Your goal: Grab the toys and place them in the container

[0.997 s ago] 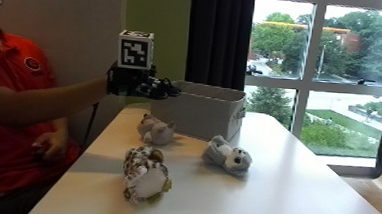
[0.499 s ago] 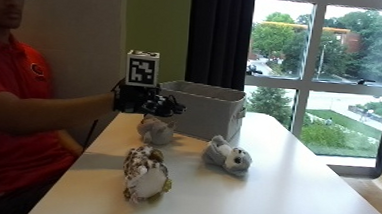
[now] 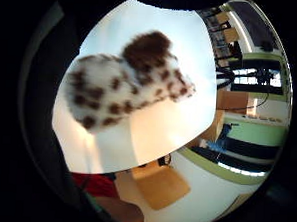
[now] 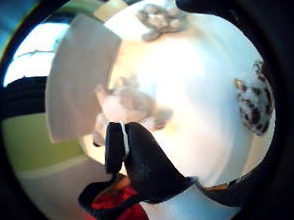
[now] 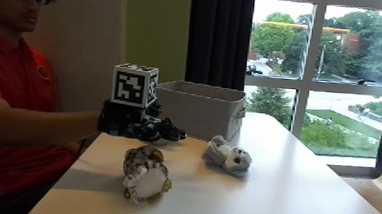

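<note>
Black-gloved right hand (image 5: 136, 126) low over white counter (image 5: 292, 193), grip fingers spread, holding nothing, pale pink plush toy (image 4: 129, 106) directly beneath, grey fabric container (image 5: 201, 107) at two o'clock, brown-spotted plush toy (image 5: 146, 174) at six o'clock, grey plush toy (image 5: 228, 157) at four o'clock.

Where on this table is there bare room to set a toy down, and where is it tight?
Bare white tabletop stretches from the grey plush toy toward the window-side edge and the near corner. It is crowded by the grey fabric container: the black-gloved right hand hovers over a pale plush toy, with the spotted brown-and-white plush owl just in front.
</note>
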Demonstrator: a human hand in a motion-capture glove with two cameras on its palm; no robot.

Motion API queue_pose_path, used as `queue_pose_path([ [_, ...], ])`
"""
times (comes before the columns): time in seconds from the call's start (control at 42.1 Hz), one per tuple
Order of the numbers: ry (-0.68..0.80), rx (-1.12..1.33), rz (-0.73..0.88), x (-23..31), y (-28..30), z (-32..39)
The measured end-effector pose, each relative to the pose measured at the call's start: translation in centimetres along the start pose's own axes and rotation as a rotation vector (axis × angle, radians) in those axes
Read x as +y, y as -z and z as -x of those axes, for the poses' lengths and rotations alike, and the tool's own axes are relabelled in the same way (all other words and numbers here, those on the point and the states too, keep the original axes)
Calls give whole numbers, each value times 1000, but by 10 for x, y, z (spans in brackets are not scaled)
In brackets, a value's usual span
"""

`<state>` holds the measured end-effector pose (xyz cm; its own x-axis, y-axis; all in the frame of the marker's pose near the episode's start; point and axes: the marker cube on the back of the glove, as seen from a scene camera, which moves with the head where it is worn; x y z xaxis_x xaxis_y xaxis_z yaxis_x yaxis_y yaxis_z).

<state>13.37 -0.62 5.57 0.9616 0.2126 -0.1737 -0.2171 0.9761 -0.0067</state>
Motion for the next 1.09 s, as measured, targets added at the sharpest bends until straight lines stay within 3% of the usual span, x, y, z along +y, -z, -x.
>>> queue_pose_path([
  [0.475,-178,-59,83,3,-38,-94],
  [0.878,-157,9,90,-16,-58,-82],
  [1.092,-172,21,18,-27,-58,-75],
])
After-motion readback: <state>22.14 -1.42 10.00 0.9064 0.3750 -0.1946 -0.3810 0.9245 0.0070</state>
